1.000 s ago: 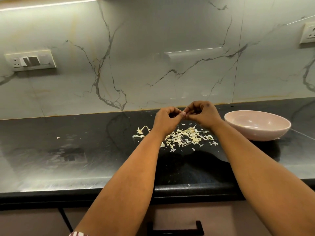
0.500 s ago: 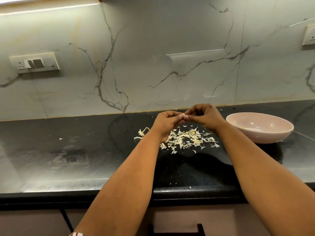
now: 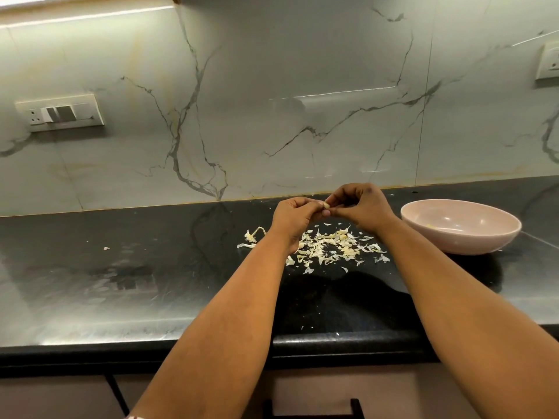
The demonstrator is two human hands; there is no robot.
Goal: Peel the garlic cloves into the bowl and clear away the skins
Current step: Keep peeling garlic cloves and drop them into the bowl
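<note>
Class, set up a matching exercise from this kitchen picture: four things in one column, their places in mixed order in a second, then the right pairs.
Things:
1. garlic clove
2. garlic skins
3. bowl
4. switch plate

Places:
A. on the wall, far left
B. pinched between the left hand and right hand
C. on the counter, right of the hands
D. scattered on the counter under the hands

Pairs: 1-B, 2-D, 3-C, 4-A

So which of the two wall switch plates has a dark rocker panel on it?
The left switch plate, with its dark centre panel; the right switch plate looks all white.
</note>
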